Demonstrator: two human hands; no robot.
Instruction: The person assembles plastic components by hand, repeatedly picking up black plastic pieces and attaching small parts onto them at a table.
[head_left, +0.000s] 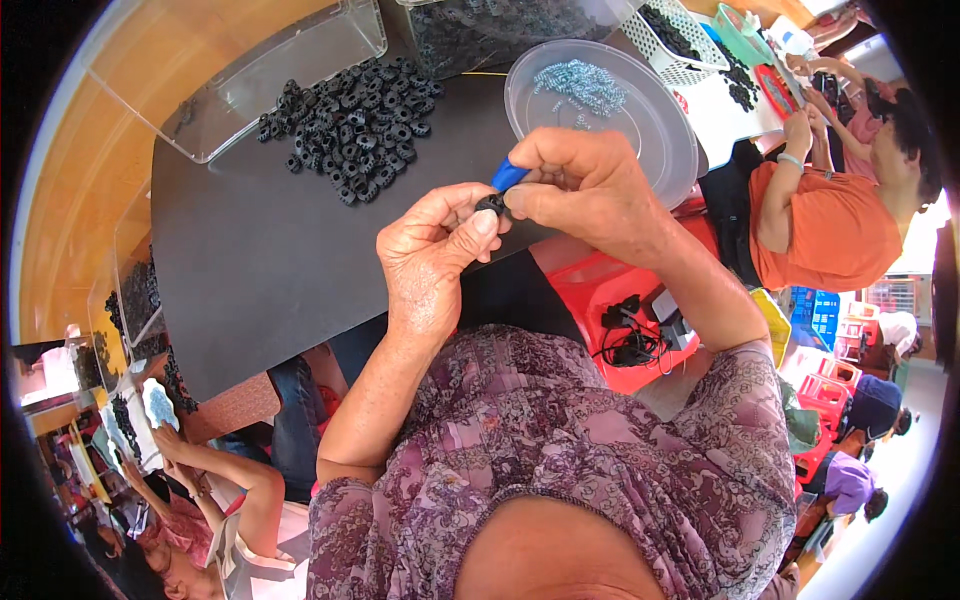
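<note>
My left hand (428, 245) pinches a small black plastic part (490, 204) between thumb and fingers, above the near edge of the dark tabletop (250, 270). My right hand (590, 190) meets it from the right, its thumb tip against the part. A blue cap-like piece (509, 175) shows at the right index fingertip; whether it is worn or held I cannot tell. Anything small between the right fingers is hidden. Beyond my left hand lies a heap of similar black parts (352, 128). Small pale-blue coils, like springs (580, 88), lie in a round clear tray (650, 165) behind my right hand.
Clear plastic bins (235, 115) stand along the far and left edges. A white basket (675, 40) of black parts is at the far right. A red stool (620, 345) carries black cables (635, 340). One person in orange (835, 225) sits right; others work lower left.
</note>
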